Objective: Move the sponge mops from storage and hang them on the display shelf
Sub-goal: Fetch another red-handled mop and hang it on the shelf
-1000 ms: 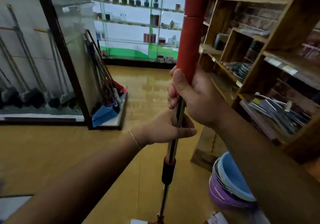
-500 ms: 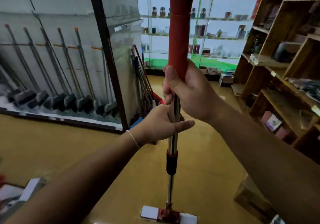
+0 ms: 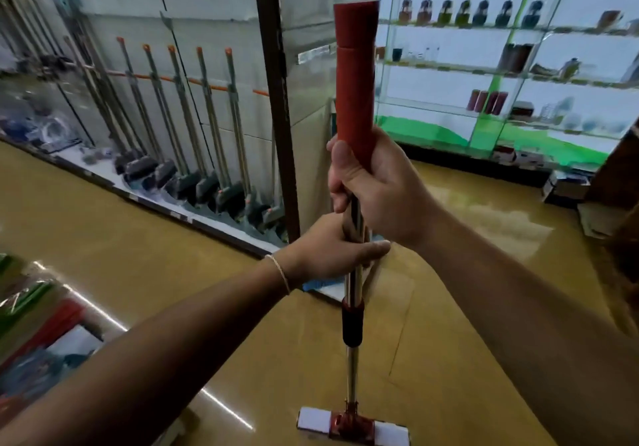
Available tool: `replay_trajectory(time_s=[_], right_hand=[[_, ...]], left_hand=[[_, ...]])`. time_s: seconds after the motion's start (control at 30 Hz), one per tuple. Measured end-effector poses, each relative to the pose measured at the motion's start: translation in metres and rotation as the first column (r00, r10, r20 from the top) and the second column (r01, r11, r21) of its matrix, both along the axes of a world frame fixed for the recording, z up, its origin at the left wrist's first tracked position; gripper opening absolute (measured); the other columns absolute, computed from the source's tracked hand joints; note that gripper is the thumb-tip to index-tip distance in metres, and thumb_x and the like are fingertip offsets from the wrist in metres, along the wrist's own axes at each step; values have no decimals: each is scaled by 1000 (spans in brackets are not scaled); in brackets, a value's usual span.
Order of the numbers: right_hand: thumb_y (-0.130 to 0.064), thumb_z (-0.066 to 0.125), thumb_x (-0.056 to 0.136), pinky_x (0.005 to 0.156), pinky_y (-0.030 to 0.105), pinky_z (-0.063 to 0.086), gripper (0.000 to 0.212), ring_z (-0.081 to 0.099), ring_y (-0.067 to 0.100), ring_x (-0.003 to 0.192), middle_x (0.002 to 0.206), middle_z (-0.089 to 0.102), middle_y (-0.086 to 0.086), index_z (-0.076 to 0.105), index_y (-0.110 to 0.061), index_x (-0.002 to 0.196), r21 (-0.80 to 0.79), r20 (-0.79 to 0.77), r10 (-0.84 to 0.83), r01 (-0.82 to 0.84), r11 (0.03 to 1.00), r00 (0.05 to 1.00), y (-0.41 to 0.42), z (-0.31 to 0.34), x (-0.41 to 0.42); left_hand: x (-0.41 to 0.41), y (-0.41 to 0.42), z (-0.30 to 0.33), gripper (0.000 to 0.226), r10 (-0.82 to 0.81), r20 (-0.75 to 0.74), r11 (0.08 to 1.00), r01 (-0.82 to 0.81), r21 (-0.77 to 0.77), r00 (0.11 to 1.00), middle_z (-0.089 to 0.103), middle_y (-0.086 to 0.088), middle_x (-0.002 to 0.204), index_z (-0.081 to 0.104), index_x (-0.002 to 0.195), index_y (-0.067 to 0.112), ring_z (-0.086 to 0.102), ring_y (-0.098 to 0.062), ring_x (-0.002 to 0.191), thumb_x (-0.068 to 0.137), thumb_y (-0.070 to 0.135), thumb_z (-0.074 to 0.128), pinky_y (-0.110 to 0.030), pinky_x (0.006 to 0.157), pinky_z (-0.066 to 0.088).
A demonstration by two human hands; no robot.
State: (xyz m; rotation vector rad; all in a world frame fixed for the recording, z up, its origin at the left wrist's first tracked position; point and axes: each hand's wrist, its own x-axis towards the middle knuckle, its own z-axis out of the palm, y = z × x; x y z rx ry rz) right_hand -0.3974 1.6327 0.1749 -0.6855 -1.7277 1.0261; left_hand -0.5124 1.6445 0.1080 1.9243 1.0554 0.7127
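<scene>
Standing almost upright, the mop (image 3: 352,266) runs its long axis from a red grip at the top, through a shiny metal shaft with a red-and-black collar, down to the head near the bottom edge. The grip points up and slightly away; the white sponge head with its red bracket lies crosswise, close above or on the floor (image 3: 173,273), and contact cannot be judged.

The floor is glossy yellow-brown and reflects streaks of light. On the far left a rack (image 3: 179,107) against a pale wall holds a row of other mops (image 3: 207,141), their handles leaning and their dark heads low on a white ledge. A dark post (image 3: 276,100) stands at the rack's right end. On the far right, lit glass shelves (image 3: 501,65) carry small bottles and jars, with green along the bottom. At the near left edge lie red and green wrapped goods (image 3: 41,324), too blurred to name. A wooden corner shows at the right edge.

The right hand (image 3: 373,183) clenches the lower end of the red grip, thumb up along its near side. Just below, touching it, the left hand (image 3: 332,248) wraps the bare metal shaft, thumb stretched rightward across it; a thin bracelet (image 3: 281,273) circles that wrist. Both forearms reach in from the near corners, and the mop stands centred between them, its head well below the hands.
</scene>
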Motion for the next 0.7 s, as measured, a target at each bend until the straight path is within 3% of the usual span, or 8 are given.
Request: replay_trajectory(time_s=[0.1,0.23,0.43,0.6,0.7], right_hand=[[-35,50,99,60,36,50,21,53,21,60,70,53,-1,46,-17,108,-9,10,67,-67,998,998,40,1,-15],[-33,49,99,59,36,50,18,52,23,60,70,53,0,46,-16,104,-1,41,119,-119,993,992,88,0,-49],[-32,50,98,59,36,49,21,51,25,60,70,51,1,45,-13,104,-7,40,129,-129,992,991,162,-8,-115],[-27,47,100,56,35,46,15,48,25,60,71,49,4,44,-12,102,-29,30,173,-172,985,985,227,-4,-181],[-28,47,99,56,34,48,23,48,24,61,73,48,7,43,-7,106,-35,18,198,-198,980,980,265,4,-217]], left_hand=[[-17,31,2,29,53,10,999,-53,-13,999,72,-10,81,66,97,0,71,-20,71,90,28,67,-32,61,60],[-48,73,0,32,119,3,993,-119,17,993,70,-21,89,65,98,-2,70,-33,81,90,28,66,-52,73,59],[-112,143,-11,33,166,31,986,-166,-10,986,61,-32,84,61,96,-9,62,-46,78,90,22,67,-60,72,55],[-177,209,-9,35,198,38,980,-197,-35,979,65,-26,85,61,99,-9,66,-41,82,90,25,68,-57,78,56],[-215,247,-3,34,210,23,977,-209,-40,978,66,-21,84,62,99,-6,68,-33,80,90,26,68,-53,77,58]])
